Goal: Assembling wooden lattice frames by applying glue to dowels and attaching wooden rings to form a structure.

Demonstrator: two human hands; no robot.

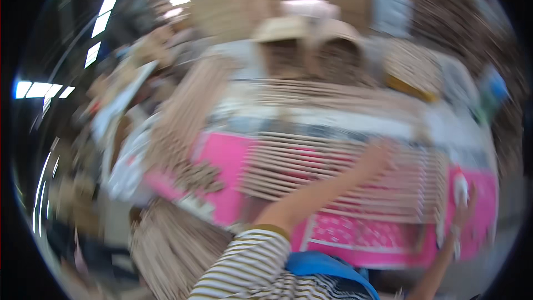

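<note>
My left arm reaches across a row of thin wooden sticks point(288, 161) laid side by side on a pink-and-white covered table point(225, 153). Over the right part of this row is my left hand point(382, 155), its fingers smeared by motion. A crosspiece point(442, 183) runs along the row's right end. Just beyond that end, my right hand point(464, 214) is closed around a small white bottle point(460, 188) with a reddish top. Blur hides the finer detail of both hands.
Long sticks lie in bundles at the left point(191, 103) and lower left point(172, 250). Short wooden pieces point(200, 176) sit in a heap near the left bundle. Farther back stand two open containers point(282, 33) of small brown pieces and a stick-filled box point(413, 69).
</note>
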